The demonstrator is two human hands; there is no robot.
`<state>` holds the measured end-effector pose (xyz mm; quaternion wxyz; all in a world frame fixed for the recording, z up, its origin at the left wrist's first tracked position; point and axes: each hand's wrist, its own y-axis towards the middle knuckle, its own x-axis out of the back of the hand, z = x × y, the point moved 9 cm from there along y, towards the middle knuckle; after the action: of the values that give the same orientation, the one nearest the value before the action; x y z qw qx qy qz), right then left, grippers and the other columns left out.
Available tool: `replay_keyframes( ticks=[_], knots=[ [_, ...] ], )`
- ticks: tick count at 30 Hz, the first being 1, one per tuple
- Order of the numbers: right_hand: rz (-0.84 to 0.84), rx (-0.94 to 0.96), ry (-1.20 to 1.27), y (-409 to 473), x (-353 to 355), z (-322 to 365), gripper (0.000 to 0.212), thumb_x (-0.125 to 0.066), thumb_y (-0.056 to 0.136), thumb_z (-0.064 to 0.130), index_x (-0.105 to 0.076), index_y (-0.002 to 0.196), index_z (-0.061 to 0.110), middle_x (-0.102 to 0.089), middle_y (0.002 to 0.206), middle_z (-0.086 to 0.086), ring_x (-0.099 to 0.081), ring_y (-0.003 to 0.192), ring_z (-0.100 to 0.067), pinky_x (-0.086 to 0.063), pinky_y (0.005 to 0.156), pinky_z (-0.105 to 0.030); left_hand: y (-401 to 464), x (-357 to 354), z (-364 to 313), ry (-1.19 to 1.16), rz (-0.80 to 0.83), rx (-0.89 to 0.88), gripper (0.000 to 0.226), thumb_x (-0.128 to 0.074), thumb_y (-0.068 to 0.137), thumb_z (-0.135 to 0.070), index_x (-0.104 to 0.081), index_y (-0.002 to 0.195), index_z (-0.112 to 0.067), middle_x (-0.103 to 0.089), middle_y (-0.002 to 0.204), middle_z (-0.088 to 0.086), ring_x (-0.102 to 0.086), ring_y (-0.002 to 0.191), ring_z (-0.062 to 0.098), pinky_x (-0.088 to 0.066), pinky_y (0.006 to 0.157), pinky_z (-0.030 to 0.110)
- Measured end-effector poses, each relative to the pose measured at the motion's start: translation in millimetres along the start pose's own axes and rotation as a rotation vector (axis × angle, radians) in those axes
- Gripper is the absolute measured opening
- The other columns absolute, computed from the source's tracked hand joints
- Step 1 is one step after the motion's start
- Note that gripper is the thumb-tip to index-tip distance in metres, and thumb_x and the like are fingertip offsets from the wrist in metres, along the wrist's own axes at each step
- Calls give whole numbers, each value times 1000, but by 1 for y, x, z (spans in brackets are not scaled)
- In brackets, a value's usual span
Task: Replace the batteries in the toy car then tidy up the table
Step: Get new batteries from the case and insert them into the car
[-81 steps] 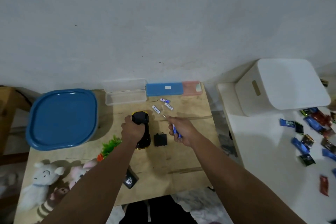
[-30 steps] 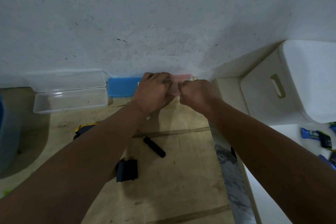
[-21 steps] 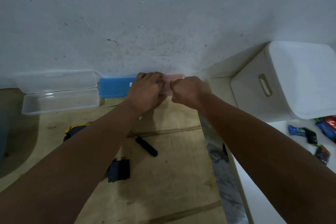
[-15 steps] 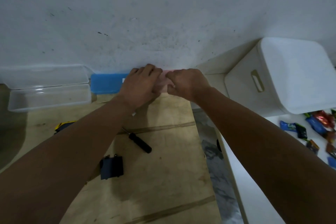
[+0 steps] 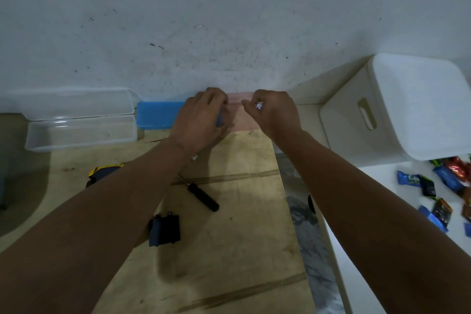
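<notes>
- Where the plywood table (image 5: 237, 237) meets the pitted white wall, both hands work at a flat, translucent pink case (image 5: 242, 116) lying against the wall, end to end with a matching blue case (image 5: 158, 115).
- Left hand (image 5: 201, 120) lies over the seam between the two cases, fingers bent down onto the pink one; whether they grip it or only press cannot be told.
- Right hand (image 5: 274, 113) is curled at the pink case's far end, and a small white cylinder with blue print, seemingly a battery (image 5: 259, 105), shows between its fingers.
- Toy car (image 5: 104, 172), black with a yellow edge, sits mostly hidden under the left forearm, near the table's middle.
- Its square black battery cover (image 5: 165, 229) lies flat further towards the table's near edge; a slim screwdriver (image 5: 201, 196) with a black handle lies aslant between cover and hands.
- One white battery tip (image 5: 195, 157) peeks out just below the left wrist.
- Left of the blue case stands a clear, glossy rectangular box (image 5: 79, 132) with its lid open against the wall.
- Right of the table, a smooth white bin (image 5: 407, 109) with a slot handle sits on a white surface strewn with shiny snack wrappers (image 5: 433, 191).
- Compared with half a second ago, the hands have drawn slightly apart, uncovering more of the pink case, and the battery now shows in the right hand.
</notes>
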<state>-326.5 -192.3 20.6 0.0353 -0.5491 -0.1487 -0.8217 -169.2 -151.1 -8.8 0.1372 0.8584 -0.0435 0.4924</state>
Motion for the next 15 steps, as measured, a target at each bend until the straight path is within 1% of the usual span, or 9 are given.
replay_keyframes(
  ticks=[3,5,6,8,10,13,15],
  knots=[
    [153,56,45,0,-21,7,18,-72,87,31,-68,80,15,-66,74,-2,-61,69,-21,-45,59,-30,1,0,4,14,-27,-6,50,-80,86,-34,-60,126,-11,-62,130,12,-61,110,34,-52,89,46],
    [250,120,-2,0,-36,15,11,-68,89,25,-68,88,14,-67,85,-6,-63,80,-26,-46,66,-33,2,-1,4,29,-47,-20,51,-77,88,-39,-60,127,-11,-63,128,11,-62,108,34,-53,88,47],
    [288,146,-32,0,-43,18,10,-65,90,23,-68,94,14,-67,91,-8,-63,86,-28,-47,70,-35,2,-2,4,32,-38,-24,56,-78,86,-44,-60,128,-12,-63,129,10,-62,109,34,-53,89,47],
    [351,197,-81,-2,-55,25,20,-62,93,18,-68,112,14,-66,105,-10,-62,96,-27,-48,76,-35,2,-6,5,41,19,-20,72,-83,78,-53,-57,133,-13,-62,133,10,-60,116,33,-52,96,49],
    [391,237,-94,-5,-64,30,31,-61,93,12,-65,124,15,-63,113,-11,-59,100,-27,-48,80,-35,2,-6,6,43,30,-15,77,-84,76,-54,-56,135,-14,-62,135,10,-60,119,32,-52,99,49],
    [371,280,-69,-5,-65,33,35,-63,89,7,-66,124,12,-63,121,-14,-55,113,-32,-49,95,-42,3,-5,6,50,10,-32,72,-84,77,-51,-57,132,-12,-63,131,12,-61,115,34,-52,96,49],
    [334,295,-43,-5,-60,34,38,-66,86,6,-66,124,10,-63,126,-14,-54,118,-34,-48,98,-42,3,-5,7,51,2,-40,72,-84,77,-50,-57,131,-12,-64,130,12,-61,114,35,-52,95,50]
  ],
)
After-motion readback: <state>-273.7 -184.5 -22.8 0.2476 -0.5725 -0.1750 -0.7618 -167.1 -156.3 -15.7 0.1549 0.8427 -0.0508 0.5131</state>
